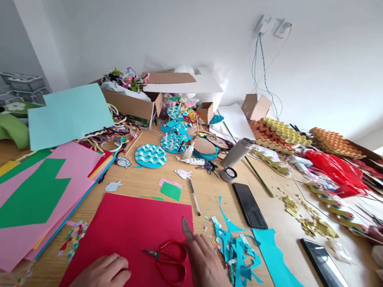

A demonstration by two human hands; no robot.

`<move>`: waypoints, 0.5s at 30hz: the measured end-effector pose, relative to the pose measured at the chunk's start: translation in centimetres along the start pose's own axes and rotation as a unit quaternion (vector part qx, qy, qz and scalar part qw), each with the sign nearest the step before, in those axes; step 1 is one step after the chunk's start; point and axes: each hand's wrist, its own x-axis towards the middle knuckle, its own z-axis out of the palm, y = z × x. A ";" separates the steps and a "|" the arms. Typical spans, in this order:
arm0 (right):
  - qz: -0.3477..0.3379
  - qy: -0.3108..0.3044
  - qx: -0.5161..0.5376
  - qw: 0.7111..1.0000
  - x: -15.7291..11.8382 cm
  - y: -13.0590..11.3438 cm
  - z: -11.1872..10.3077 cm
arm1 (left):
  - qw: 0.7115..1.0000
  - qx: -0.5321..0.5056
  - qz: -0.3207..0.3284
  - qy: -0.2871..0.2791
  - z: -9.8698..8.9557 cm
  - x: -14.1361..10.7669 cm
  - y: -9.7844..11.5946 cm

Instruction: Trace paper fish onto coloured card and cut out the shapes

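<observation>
My right fingers (197,245) pinch a grey piece (186,227); left fingers (119,264) curl, can't tell if they're gripping. Bumping the scissors (158,254) could scratch the red paper (123,222).

The large sheet (115,232) is solid deep red, and the scissors (172,263) have red handles. Cut scraps (239,259) are bright turquoise blue. The paper pile (17,214) shows pink, green, yellow, red and blue, with a plain dark green piece (32,197) on top. The wide sheet (70,114) is pale aqua. The round disc (150,156) has wavy bands of light aqua and white with a blue rim. The small rectangles (171,190) are green and pink. The egg trays are yellow (288,131) and orange-brown (336,142). The plastic bag (339,173) is bright red, both phones (249,205) are black, the bottle (237,153) is silver-grey, and the table (157,186) is light brown with wood grain.
</observation>
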 end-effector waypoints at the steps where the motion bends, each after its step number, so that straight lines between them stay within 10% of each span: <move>1: 0.013 0.002 0.011 1.000 0.8 0.8 -0.8 | 1.000 0.003 -0.005 0.019 0.6 -0.2 -0.1; 9: 0.146 -0.042 -0.051 0.987 9.1 9.6 -2.4 | 0.999 -0.012 -0.029 0.028 1.1 -0.1 0.1; 15: 0.119 0.000 -0.149 0.982 9.5 9.0 -2.1 | 1.000 -0.008 -0.026 0.007 -1.6 1.6 0.3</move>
